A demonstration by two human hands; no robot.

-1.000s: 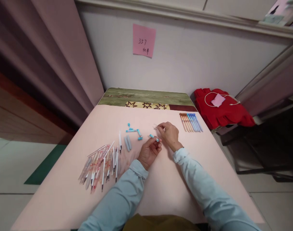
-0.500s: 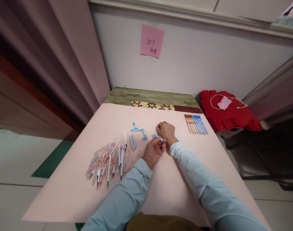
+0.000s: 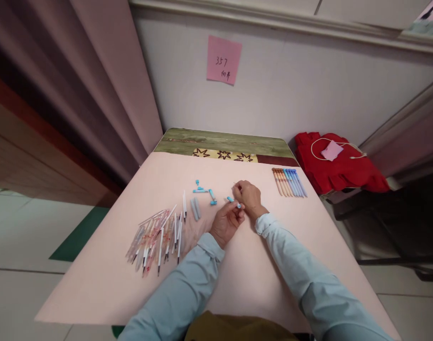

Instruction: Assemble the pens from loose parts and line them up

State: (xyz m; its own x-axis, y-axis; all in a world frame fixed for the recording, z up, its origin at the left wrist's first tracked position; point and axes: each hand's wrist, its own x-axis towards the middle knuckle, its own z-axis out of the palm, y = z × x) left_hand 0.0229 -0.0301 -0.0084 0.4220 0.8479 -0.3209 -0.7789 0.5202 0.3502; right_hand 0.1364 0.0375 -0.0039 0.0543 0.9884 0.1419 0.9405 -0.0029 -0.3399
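Observation:
My left hand (image 3: 226, 225) is curled closed around a small light-blue pen part (image 3: 234, 202) that sticks out past its fingertips. Right beside it, my right hand (image 3: 249, 197) has its fingers pinched together on something thin that I cannot make out. Both hands hover low over the pink table (image 3: 266, 265). Loose blue pen parts (image 3: 204, 190) and two grey tubes (image 3: 195, 209) lie just left of the hands. A heap of white refills and clear barrels (image 3: 158, 235) lies further left.
A row of finished orange and blue pens (image 3: 289, 182) lies at the table's far right. A red cloth with a white cord (image 3: 339, 163) sits on a stand beyond the right edge. A pink note (image 3: 223, 59) hangs on the wall; curtains hang left.
My right hand drew in toward the left hand, then eased slightly away again. The camera view shifted a little; the parts on the table stayed put.

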